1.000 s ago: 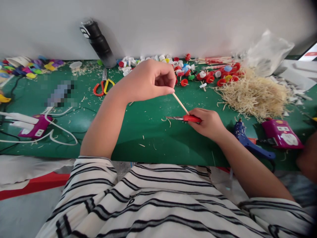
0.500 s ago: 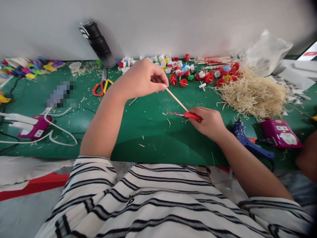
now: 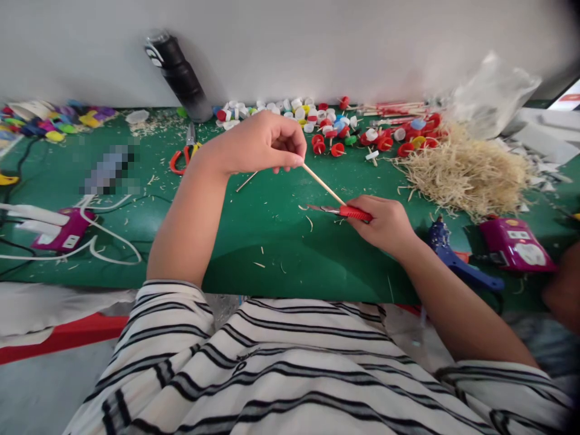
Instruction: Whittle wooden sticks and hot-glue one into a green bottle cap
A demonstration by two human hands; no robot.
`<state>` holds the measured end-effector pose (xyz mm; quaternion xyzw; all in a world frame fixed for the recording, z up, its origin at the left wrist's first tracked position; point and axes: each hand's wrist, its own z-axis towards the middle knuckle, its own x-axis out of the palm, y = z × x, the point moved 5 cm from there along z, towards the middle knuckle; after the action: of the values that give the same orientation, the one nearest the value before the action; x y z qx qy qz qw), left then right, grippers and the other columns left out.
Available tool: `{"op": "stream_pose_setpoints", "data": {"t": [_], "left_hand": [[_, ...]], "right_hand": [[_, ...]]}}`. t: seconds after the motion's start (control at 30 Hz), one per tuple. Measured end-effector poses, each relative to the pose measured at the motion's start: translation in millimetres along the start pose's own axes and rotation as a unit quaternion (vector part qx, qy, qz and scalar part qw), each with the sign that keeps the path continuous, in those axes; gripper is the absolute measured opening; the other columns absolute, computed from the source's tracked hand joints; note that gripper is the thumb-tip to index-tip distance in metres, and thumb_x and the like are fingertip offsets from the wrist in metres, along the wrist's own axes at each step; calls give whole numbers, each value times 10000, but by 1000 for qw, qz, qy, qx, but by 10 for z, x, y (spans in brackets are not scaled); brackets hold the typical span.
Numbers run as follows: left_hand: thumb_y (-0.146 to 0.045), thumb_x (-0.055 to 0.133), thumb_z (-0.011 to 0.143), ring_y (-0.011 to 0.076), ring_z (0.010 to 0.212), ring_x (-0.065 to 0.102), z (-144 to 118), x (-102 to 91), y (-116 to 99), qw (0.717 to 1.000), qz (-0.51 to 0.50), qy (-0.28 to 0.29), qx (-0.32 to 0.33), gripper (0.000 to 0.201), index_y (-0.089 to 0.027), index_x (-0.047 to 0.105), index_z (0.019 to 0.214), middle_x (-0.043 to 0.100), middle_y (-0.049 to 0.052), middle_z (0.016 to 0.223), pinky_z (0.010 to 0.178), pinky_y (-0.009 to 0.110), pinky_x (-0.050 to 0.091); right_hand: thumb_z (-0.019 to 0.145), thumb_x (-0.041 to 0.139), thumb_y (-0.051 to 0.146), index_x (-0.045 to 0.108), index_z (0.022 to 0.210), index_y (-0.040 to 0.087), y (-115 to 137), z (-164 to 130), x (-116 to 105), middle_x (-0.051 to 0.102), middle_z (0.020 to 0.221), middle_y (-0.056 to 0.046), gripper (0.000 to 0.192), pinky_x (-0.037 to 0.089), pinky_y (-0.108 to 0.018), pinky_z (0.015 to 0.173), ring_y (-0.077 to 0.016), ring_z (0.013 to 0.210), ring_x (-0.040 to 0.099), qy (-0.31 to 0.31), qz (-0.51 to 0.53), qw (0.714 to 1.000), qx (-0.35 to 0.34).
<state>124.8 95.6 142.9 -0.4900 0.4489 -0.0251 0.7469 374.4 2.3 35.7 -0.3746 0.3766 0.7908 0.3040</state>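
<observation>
A thin pale wooden stick (image 3: 322, 182) slants down to the right between my hands. My left hand (image 3: 269, 144) pinches its upper end between thumb and fingers. In my right hand (image 3: 379, 219) is a red-handled utility knife (image 3: 355, 213), its narrow blade pointing left above the green table. The stick's lower end meets the right hand beside the knife handle; whether the fingers also grip it is hidden. Another thin stick (image 3: 247, 182) lies on the table under my left wrist.
Behind my hands are many coloured bottle caps (image 3: 338, 149). Pliers (image 3: 182, 158) and a black bottle (image 3: 183, 81) stand left. Right lie a wood-shavings pile (image 3: 471, 172), a blue glue gun (image 3: 457, 260) and a purple power socket (image 3: 516, 243). White cables (image 3: 113, 241) cross the left side.
Hardly anything differs. My left hand is slightly lower and farther left, and the knife in my right hand sits a touch farther right. Both grips stay the same.
</observation>
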Motion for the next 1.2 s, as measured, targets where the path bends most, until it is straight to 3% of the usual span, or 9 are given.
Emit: {"op": "stream_pose_setpoints", "data": {"t": [0.37, 0.8, 1.03, 1.2], "left_hand": [[-410, 731, 957, 151, 691, 669, -25, 106, 87, 984, 13, 176, 10, 227, -188, 697, 928, 655, 47, 727, 683, 296, 520], [-459, 626, 1023, 110, 637, 596, -6, 152, 193, 980, 26, 198, -1, 279, -186, 638, 969, 586, 28, 750, 676, 288, 476], [-475, 654, 999, 60, 572, 502, -7, 178, 189, 975, -41, 217, -32, 317, -193, 542, 908, 507, -9, 737, 622, 261, 421], [-416, 703, 975, 51, 541, 447, 6, 174, 220, 973, -112, 190, -61, 299, -207, 515, 873, 462, -27, 704, 541, 238, 372]], "right_hand": [[912, 612, 239, 806, 1010, 222, 36, -10, 17, 832, 930, -72, 218, 531, -338, 699, -247, 835, 783, 10, -6, 1000, -24], [919, 609, 251, 815, 1036, 210, 21, -7, 17, 836, 937, -87, 241, 528, -343, 692, -264, 852, 791, 11, -19, 999, -23], [922, 616, 258, 804, 1027, 235, 4, -10, 28, 835, 950, -76, 217, 526, -338, 704, -258, 868, 789, 14, -23, 1000, -8], [920, 620, 266, 801, 1036, 233, -2, -1, 12, 833, 932, -77, 218, 518, -333, 693, -254, 842, 782, 14, -19, 1000, 0]]}}
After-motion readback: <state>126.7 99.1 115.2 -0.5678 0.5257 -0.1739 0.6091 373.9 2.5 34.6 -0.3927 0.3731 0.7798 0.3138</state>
